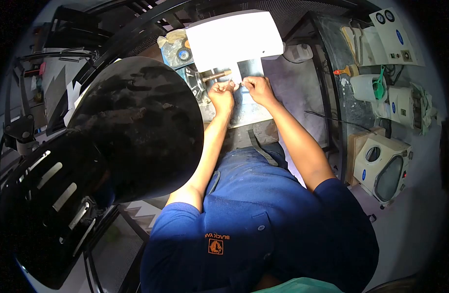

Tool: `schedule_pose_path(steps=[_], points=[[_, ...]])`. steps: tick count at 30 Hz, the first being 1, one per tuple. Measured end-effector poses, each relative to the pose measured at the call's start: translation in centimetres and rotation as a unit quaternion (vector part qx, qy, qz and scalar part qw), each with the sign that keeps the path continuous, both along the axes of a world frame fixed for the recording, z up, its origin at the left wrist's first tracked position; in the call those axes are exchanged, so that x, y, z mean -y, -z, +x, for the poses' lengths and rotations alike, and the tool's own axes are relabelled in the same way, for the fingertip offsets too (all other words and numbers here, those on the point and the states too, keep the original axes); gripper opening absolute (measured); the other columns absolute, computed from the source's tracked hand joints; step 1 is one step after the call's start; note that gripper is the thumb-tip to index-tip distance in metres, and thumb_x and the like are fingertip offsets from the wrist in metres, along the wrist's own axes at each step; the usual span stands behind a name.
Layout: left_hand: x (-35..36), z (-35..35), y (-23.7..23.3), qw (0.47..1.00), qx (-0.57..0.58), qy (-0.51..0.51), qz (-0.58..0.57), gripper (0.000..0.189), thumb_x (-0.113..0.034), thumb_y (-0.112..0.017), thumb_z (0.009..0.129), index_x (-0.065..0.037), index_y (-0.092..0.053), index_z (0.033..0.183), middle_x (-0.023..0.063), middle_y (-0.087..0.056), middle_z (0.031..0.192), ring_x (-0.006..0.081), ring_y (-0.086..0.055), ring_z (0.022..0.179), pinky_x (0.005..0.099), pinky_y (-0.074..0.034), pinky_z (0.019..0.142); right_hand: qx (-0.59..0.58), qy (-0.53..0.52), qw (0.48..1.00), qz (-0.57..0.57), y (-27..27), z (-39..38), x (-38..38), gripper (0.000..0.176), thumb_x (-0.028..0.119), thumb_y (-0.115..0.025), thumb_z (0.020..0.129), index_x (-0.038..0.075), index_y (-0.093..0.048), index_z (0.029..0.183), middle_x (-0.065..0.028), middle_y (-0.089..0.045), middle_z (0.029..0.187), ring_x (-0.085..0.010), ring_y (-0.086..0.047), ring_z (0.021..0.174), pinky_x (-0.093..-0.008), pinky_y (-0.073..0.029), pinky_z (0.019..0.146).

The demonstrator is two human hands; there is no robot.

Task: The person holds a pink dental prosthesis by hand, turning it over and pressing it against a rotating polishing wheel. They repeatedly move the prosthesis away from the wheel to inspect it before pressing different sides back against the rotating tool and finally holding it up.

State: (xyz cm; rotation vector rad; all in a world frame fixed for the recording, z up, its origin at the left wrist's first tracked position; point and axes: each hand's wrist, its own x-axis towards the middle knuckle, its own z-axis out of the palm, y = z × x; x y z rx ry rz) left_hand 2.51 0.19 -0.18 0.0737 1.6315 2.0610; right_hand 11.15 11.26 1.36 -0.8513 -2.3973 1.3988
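Observation:
Both hands are close together under the front edge of a white machine housing (pixel 234 39). My left hand (pixel 221 97) has its thumb and fingers pinched near a small pale piece (pixel 236 86). My right hand (pixel 258 90) is closed too, its fingertips at the other side of that piece; what exactly each hand grips is too small to make out. A brown and metal spindle (pixel 217 76) points toward the piece from the left, just above my left hand. Below the hands lies a light work surface (pixel 249 115).
A large black lamp shade (pixel 146 127) fills the left side. Blue-toned trays with a round brush (pixel 184 53) stand left of the housing. On the right bench are a green scoop (pixel 378 89), a white container (pixel 363 88), an orange-handled brush (pixel 346 71) and a cream machine (pixel 381 166).

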Motion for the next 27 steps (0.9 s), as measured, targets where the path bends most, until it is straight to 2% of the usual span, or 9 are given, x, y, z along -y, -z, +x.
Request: schedule_pose_path(steps=[3, 5, 11, 13, 15, 16, 19, 23, 27], points=[[0.2, 0.1, -0.1, 0.999, 0.022, -0.012, 0.041, 0.005, 0.008, -0.06, 0.08, 0.008, -0.054, 0.081, 0.0154, -0.064, 0.078, 0.02, -0.065, 0.068, 0.0283, -0.055, 0.062, 0.012, -0.008, 0.999, 0.029, -0.2, 0.0, 0.1, 0.013, 0.014, -0.06, 0.082, 0.004, -0.065, 0.086, -0.0141, -0.064, 0.073, -0.0287, -0.062, 0.068, -0.0335, -0.047, 0.066], [0.1, 0.1, -0.4, 0.999, 0.029, -0.008, 0.019, 0.005, 0.008, -0.059, 0.081, 0.008, -0.054, 0.081, 0.0152, -0.063, 0.078, 0.0202, -0.064, 0.068, 0.03, -0.056, 0.064, -0.097, 0.026, 0.995, -0.019, -0.1, 0.1, 0.5, 0.008, 0.008, -0.059, 0.081, 0.0, -0.059, 0.077, -0.0125, -0.052, 0.058, -0.0102, -0.047, 0.051, -0.0289, -0.04, 0.052], [0.1, -0.3, -0.1, 0.999, 0.031, -0.007, 0.018, 0.005, 0.008, -0.059, 0.08, 0.008, -0.054, 0.081, 0.0144, -0.063, 0.076, 0.0204, -0.064, 0.066, 0.03, -0.057, 0.065, 0.036, -0.01, 0.999, -0.005, -0.7, -0.3, 0.2, 0.008, 0.01, -0.059, 0.08, 0.003, -0.064, 0.08, -0.0098, -0.064, 0.07, -0.0206, -0.063, 0.066, -0.0318, -0.047, 0.066], [0.2, -0.3, -0.7, 0.999, 0.032, -0.009, 0.012, 0.005, 0.008, -0.059, 0.08, 0.008, -0.054, 0.081, 0.0147, -0.063, 0.076, 0.0202, -0.064, 0.066, 0.0296, -0.057, 0.065, -0.04, -0.006, 0.998, -0.039, -0.2, -0.1, 0.2, 0.007, 0.01, -0.059, 0.079, 0.004, -0.064, 0.08, -0.0094, -0.064, 0.068, -0.021, -0.062, 0.064, -0.032, -0.046, 0.064], [0.3, -0.2, -0.6, 0.999, -0.014, 0.008, -0.031, 0.005, 0.009, -0.059, 0.08, 0.009, -0.054, 0.08, 0.0166, -0.064, 0.076, 0.0202, -0.065, 0.065, 0.029, -0.056, 0.064, -0.05, 0.013, 0.998, -0.045, 0.2, 0.0, 0.4, 0.009, 0.011, -0.059, 0.079, 0.004, -0.064, 0.079, -0.0094, -0.062, 0.067, -0.0203, -0.061, 0.061, -0.0318, -0.046, 0.063], [0.2, -0.4, -0.3, 0.998, -0.031, 0.011, -0.053, 0.005, 0.008, -0.06, 0.08, 0.008, -0.055, 0.079, 0.016, -0.064, 0.076, 0.02, -0.065, 0.066, 0.0287, -0.056, 0.064, -0.055, 0.011, 0.998, -0.032, 0.4, -0.3, 0.5, 0.008, 0.007, -0.059, 0.081, 0.0, -0.062, 0.08, -0.0063, -0.062, 0.066, -0.0071, -0.055, 0.059, -0.024, -0.044, 0.057], [0.2, -0.7, -0.6, 1.0, -0.003, -0.002, 0.008, 0.005, 0.007, -0.061, 0.08, 0.007, -0.056, 0.08, 0.0139, -0.064, 0.075, 0.0188, -0.064, 0.065, 0.0282, -0.055, 0.064, 0.066, -0.01, 0.998, -0.004, -0.6, -0.5, 0.4, 0.009, 0.008, -0.059, 0.081, 0.0, -0.063, 0.08, -0.0059, -0.064, 0.069, -0.0066, -0.056, 0.06, -0.0239, -0.044, 0.058], [0.3, -0.4, -1.0, 0.999, -0.02, 0.018, -0.035, 0.004, 0.008, -0.059, 0.08, 0.007, -0.055, 0.08, 0.0151, -0.064, 0.075, 0.0181, -0.065, 0.067, 0.0264, -0.054, 0.062, -0.095, 0.048, 0.987, -0.117, 1.6, -0.4, 1.1, 0.009, 0.01, -0.061, 0.081, 0.002, -0.064, 0.078, -0.0082, -0.06, 0.062, -0.0124, -0.054, 0.055, -0.0288, -0.043, 0.058], [0.1, -0.7, -0.6, 1.0, 0.004, 0.003, -0.01, 0.005, 0.008, -0.059, 0.08, 0.008, -0.054, 0.082, 0.0165, -0.064, 0.076, 0.0193, -0.065, 0.069, 0.0266, -0.054, 0.063, 0.029, -0.001, 0.999, -0.04, 0.5, -0.5, 0.4, 0.008, 0.007, -0.06, 0.081, 0.001, -0.063, 0.078, -0.0061, -0.062, 0.065, -0.01, -0.053, 0.056, -0.0262, -0.043, 0.058]])
